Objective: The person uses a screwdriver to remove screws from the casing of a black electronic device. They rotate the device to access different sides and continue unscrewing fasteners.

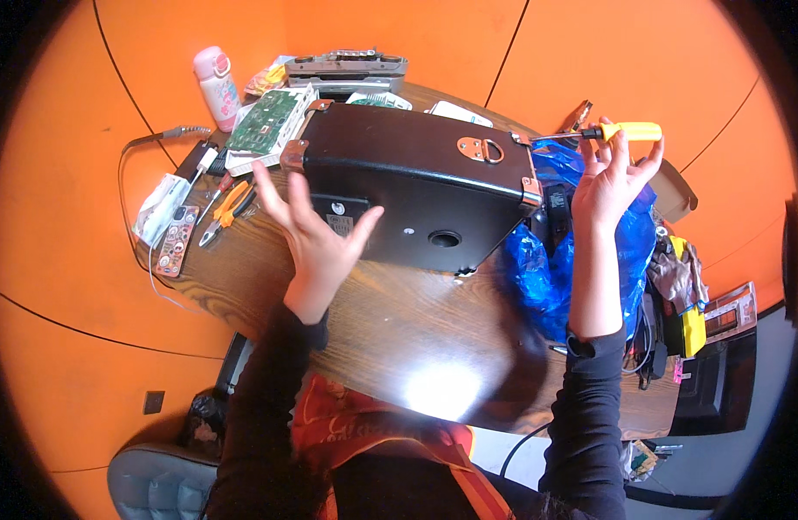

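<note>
A dark brown box-shaped case (408, 195) with copper-coloured metal corners stands on the wooden table. It has a ring fitting (480, 150) on top and a round hole (445, 238) in the side facing me. My left hand (317, 238) is raised in front of the case's left end, fingers spread, holding nothing. Off the case's right end, my right hand (612, 184) grips a screwdriver (639, 132) by its yellow handle between the fingers. The screwdriver's shaft points left, toward the case's far right corner; whether its tip touches cannot be told.
Orange-handled pliers (233, 201), a phone (176, 243) in a patterned case and a green circuit board (267, 120) lie at left. A pink bottle (215, 87) stands behind them. Blue plastic bags (542, 277) and gloves (676, 270) crowd the right side. A grey device (347, 74) sits at the back.
</note>
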The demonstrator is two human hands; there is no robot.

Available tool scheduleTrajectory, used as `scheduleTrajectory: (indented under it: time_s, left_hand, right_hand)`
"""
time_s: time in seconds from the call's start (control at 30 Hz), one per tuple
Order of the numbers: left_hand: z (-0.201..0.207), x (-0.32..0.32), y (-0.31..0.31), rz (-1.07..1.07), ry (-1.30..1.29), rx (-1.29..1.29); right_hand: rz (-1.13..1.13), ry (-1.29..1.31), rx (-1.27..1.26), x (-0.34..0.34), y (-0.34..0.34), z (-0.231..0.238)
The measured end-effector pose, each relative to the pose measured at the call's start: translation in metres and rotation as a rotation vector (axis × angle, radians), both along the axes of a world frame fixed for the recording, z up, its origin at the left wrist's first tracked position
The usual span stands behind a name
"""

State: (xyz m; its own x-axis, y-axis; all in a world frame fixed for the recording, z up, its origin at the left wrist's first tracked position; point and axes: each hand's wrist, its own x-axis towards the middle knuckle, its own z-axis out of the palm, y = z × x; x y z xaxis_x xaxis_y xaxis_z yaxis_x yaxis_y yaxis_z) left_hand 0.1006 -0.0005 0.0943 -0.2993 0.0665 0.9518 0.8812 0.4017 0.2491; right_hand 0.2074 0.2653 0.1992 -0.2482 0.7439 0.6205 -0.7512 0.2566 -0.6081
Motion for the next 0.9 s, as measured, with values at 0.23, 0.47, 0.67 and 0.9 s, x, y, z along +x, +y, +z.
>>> scheduleTrajectory:
  time_s: [0.23, 0.47, 0.67, 0.9]
  left_hand:
    - [-0.035, 0.062, 0.052, -0.071, 0.166, -0.35]
    - [-0.085, 0.089, 0.071, -0.335, 0.306, -0.546]
    - [-0.083, 0.083, 0.065, -0.382, 0.054, -0.668]
    - [-0.081, 0.085, 0.061, -0.479, -0.134, -0.818]
  right_hand:
    - [-0.132, -0.122, 0.344, 0.007, -0.019, 0.025]
    - [-0.163, -0.238, 0.493, 0.009, -0.015, 0.039]
    - [-0.193, -0.328, 0.642, 0.009, -0.018, 0.044]
    - [-0.329, -0.433, 0.708, -0.002, -0.019, 0.041]
